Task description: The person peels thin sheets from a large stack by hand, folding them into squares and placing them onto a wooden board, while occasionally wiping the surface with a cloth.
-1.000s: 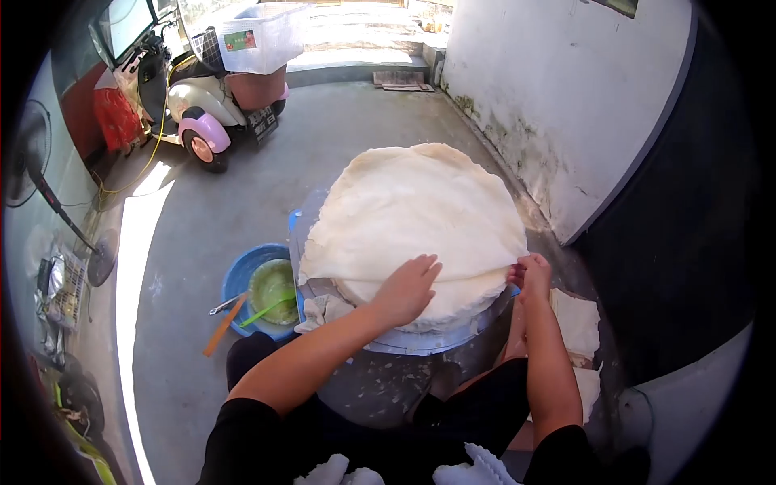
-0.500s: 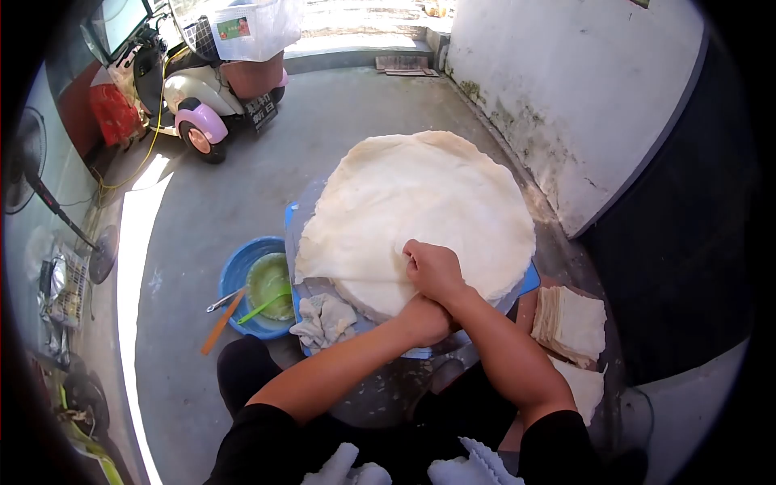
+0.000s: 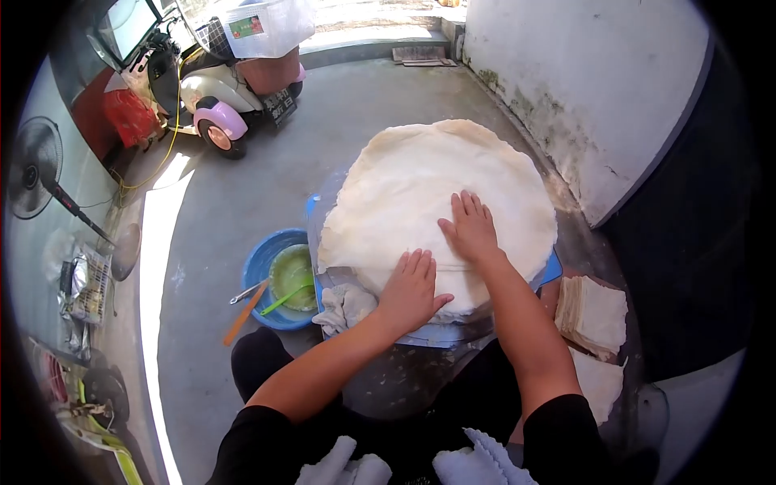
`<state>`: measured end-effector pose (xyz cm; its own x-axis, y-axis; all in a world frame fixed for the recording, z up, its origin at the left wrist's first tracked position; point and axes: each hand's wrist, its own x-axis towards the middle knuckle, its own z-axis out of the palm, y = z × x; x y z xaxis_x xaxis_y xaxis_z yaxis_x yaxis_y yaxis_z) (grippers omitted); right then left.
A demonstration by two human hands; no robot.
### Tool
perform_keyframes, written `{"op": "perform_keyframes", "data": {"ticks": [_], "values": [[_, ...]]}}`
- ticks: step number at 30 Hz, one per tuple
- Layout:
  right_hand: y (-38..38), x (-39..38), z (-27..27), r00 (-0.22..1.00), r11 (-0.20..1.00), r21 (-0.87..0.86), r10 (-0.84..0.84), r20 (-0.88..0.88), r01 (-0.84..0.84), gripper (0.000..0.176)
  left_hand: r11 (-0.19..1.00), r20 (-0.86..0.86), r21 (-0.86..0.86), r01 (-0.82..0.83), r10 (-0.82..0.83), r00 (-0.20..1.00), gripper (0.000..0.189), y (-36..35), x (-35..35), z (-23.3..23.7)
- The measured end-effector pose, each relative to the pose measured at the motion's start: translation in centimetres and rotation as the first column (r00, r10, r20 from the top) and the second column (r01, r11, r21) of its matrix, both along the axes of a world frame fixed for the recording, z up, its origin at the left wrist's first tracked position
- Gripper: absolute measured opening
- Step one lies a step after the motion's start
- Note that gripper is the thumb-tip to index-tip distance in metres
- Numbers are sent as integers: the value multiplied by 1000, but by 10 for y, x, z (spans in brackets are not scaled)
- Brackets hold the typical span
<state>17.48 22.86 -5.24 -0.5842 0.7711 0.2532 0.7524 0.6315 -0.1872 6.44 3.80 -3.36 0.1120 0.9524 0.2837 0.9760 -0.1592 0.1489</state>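
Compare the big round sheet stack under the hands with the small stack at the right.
The round stack is wide and circular; the small stack is far smaller, with straight cut edges. The left hand and right hand lie flat on the round stack; nothing touches the small stack. The round stack sits higher; the small stack lies lower. Both are pale, thin layered sheets.

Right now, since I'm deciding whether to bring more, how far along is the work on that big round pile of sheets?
Looks done: a stack of cut sheets lies on the right, lower down. In hand: the left hand and right hand press flat, fingers spread, on the round pile of thin sheets. Left: that pile looks whole and uncut.
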Motion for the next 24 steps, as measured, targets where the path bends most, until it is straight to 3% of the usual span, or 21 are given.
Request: {"op": "perform_keyframes", "data": {"ticks": [1, 3, 4, 5, 6, 7, 8, 9, 10, 11, 12, 13, 15, 19, 21, 22, 24], "values": [[-1, 0, 4, 1000, 1000, 4, 12, -5, -12, 69, 1000, -5, 4, -12, 12, 1000, 74, -4, -3, 1], [-7, -1, 12, 998, 998, 36, -51, 45, 49, 69, 994, 236, 109, 19, -45, 971, 62, -14, -11, 2], [-16, -3, 22, 998, 999, 30, -44, 41, 43, 69, 995, 232, 104, 13, -37, 972, 62, -24, -14, 13], [-25, -3, 32, 1000, 1000, 16, 14, -6, -14, 69, 980, 612, -110, -164, 197, 766, 52, -38, -18, 25], [-32, -5, 37, 996, 998, 7, 67, -54, -67, 70, 902, 816, -367, -227, 429, 386, 42, -47, -22, 33], [-40, -9, 31, 996, 998, 3, 63, -57, -63, 70, 902, 814, -370, -224, 431, 390, 42, -51, -30, 22], [-50, -15, 21, 993, 991, -73, 112, -36, -114, 71, 877, 922, -366, -311, 387, 4, 36, -51, -40, -3], [-58, -18, 13, 987, 975, -148, 162, -18, -163, 72, 835, 894, -393, -385, 248, -374, 29, -50, -53, -28], [-64, -18, 8, 987, 976, -148, 159, -22, -160, 72, 836, 895, -392, -384, 249, -370, 29, -47, -71, -57], [-67, -19, 6, 986, 983, -90, 162, 34, -158, 72, 905, 941, -255, -340, 151, -303, 25, -40, -93, -85], [-71, -19, 9, 983, 987, -29, 161, 90, -159, 72, 952, 970, -111, -284, 41, -241, 22, -38, -98, -77], [-74, -18, 12, 983, 987, -24, 160, 85, -158, 72, 953, 971, -105, -284, 37, -236, 22, -35, -99, -72], [-80, -14, 19, 984, 984, -60, 172, 54, -169, 72, 876, 689, -354, -327, 7, -725, 20, -22, -96, -52], [-127, -8, 38, 960, 955, -97, 279, -25, -280, 72, 807, 764, -350, -476, -48, -643, 16, -15, -89, -36], [-149, -9, 32, 963, 956, -119, 267, -14, -267, 73, 703, 903, -281, -653, -38, -429, 12, -8, -92, -37], [-157, -9, 28, 963, 954, -138, 270, 5, -266, 74, 708, 905, -283, -647, -27, -424, 12, -6, -89, -30], [-165, -8, 23, 969, 962, -125, 246, -5, -245, 74, 705, 992, -3, -710, -87, -91, 16, -2, -82, -11]]}}
